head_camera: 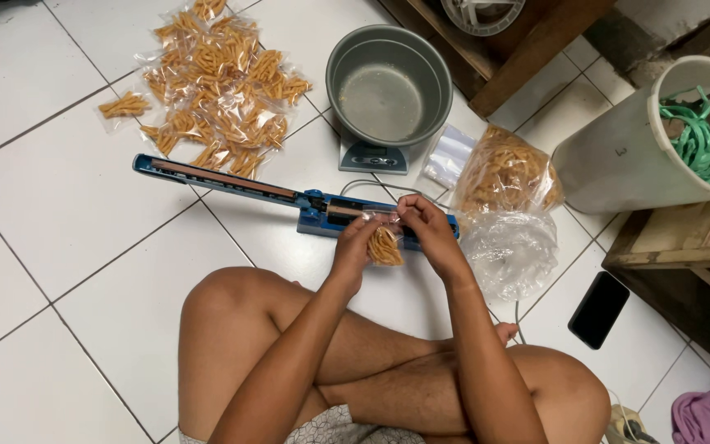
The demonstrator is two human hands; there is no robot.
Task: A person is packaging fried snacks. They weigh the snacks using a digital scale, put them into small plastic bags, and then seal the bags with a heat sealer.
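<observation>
Both my hands hold one small clear bag of orange snack sticks (385, 245) just in front of a blue heat sealer (232, 187) whose arm is raised. My left hand (353, 251) grips the bag's left side. My right hand (427, 230) pinches its top edge near the sealer's base. I sit cross-legged on the white tiled floor (67, 205).
A pile of filled small bags (215, 86) lies beyond the sealer. A grey pot (388, 82) stands on a scale (373, 156). A big bag of snacks (503, 174), empty plastic bags (509, 251), a black phone (599, 309), a white bucket (618, 156) and wooden furniture (684, 247) are at right.
</observation>
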